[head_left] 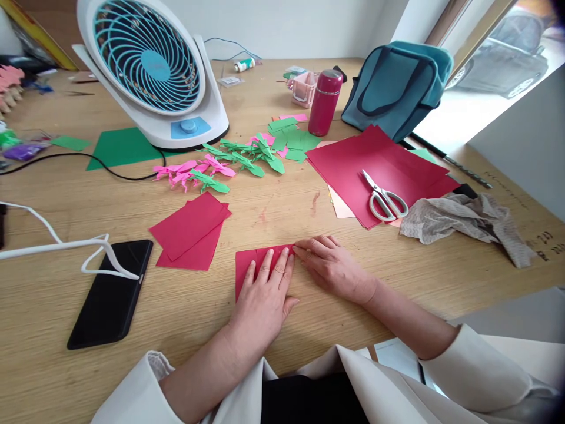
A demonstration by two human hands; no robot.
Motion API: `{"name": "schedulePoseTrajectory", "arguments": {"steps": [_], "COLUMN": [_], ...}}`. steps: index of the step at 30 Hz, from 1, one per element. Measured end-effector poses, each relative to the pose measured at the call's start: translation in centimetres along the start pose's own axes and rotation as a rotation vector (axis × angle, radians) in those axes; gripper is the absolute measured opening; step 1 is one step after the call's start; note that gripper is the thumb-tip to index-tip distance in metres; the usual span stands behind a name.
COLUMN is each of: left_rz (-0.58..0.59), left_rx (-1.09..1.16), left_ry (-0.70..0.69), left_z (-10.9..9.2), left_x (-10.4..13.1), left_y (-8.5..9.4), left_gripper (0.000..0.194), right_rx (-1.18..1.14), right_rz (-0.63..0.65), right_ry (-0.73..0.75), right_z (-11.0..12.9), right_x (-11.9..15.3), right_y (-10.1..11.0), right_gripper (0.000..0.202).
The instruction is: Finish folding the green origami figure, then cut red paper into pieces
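A piece of red paper point(242, 266) lies on the wooden table in front of me, with crease lines near its far edge. My left hand point(263, 294) rests flat on it, fingers spread and pointing away from me, hiding much of the sheet. At the paper's far right corner, the fingertips of my right hand point(333, 268) are pressed together on its edge. Two or more red sheets point(192, 229) overlap to the left. Beyond them lie folded green and pink paper figures point(247, 162).
White-handled scissors point(384, 200) lie on large red sheets point(339, 159) at the right, beside a crumpled cloth point(463, 221). A phone point(108, 294) is at the left under a white holder. Farther back stand a fan point(188, 126), a red bottle point(325, 103) and a blue bag point(392, 88).
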State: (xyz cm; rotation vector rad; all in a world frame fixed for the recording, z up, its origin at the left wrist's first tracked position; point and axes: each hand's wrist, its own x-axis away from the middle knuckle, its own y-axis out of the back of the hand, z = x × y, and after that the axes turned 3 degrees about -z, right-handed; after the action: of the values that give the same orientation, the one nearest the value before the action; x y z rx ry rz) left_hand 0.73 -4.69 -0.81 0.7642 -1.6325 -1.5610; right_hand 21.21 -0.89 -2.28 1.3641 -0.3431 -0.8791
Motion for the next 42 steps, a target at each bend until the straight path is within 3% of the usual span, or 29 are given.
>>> {"name": "schedulePoseTrajectory", "arguments": {"steps": [15, 27, 42], "left_rz": [-0.005, -0.023, -0.093], "left_rx": [-0.012, -0.004, -0.049], "left_ry": [0.023, 0.032, 0.059], "left_z": [-0.1, -0.1, 0.3], "left_x": [0.1, 0.8, 4.5], "left_y": [-0.1, -0.5, -1.7], "left_gripper": [0.067, 0.072, 0.081], "right_rx": [-0.016, 0.038, 0.114], "right_rz": [0.101, 0.102, 0.099], "right_ry": [-0.042, -0.022, -0.021], "right_z": [0.5, 1.2, 2.5], "right_x": [0.7, 0.9, 0.8], "right_y": [0.9, 1.4, 1.4], "right_gripper": [0.048, 0.048, 0.046]}}
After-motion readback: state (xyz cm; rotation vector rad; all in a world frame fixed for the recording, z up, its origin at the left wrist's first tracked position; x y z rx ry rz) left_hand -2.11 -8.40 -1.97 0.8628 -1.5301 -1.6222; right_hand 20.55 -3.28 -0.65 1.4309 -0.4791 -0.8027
